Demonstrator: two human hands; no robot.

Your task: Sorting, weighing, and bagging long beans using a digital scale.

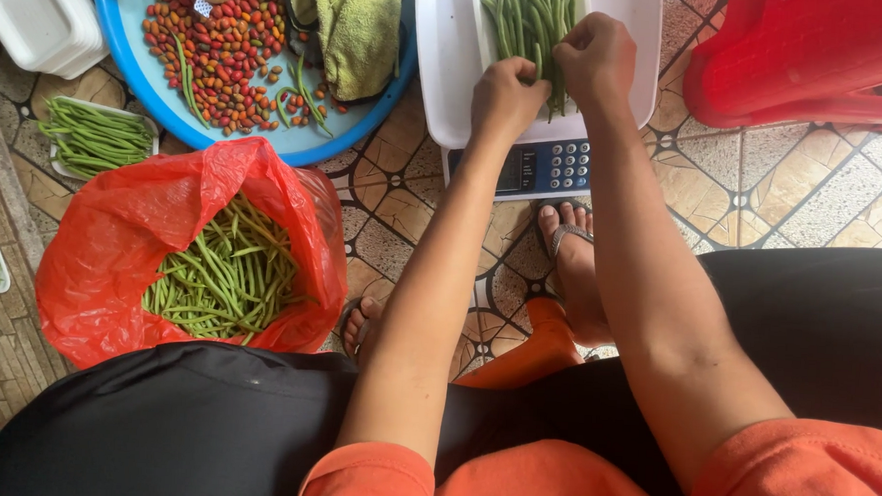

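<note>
- Orange sleeves [540, 480] and a black-clad lap [205, 426] fill the bottom of the head view; both bare forearms reach forward from there over the tiled floor [781, 184], and two sandalled feet [570, 254] show between them.
- Left hand [505, 100]: fingers curled down and closed on the near ends of the green beans [530, 19], pinching a few stalks against the tray; exactly how many it grips cannot be made out.
- Right hand [596, 58]: just beside the left and a little farther out, also bent at the knuckles with fingertips pressed into the same bundle, closed on the beans.
- Those beans lie lengthwise in a white foam tray [625, 18], running away from both grips, so the hands meet them at the near ends. It looks as if they are held this way to square up the bundle.
- Under the tray sits a white electronic scale [439, 69]; its keypad [568, 166] faces the person, directly below the wrists.
- Well to the left of the grips, a red plastic bag [115, 224] stands open with loose beans [227, 273] inside, probably kept within easy reach.
- Beyond the bag: a blue basin [297, 143] of red chillies [226, 55] with a green cloth [361, 26], a filled bean tray [94, 136], and stacked empty foam trays [40, 12].
- Right of the grips stands a red plastic stool [806, 56].
</note>
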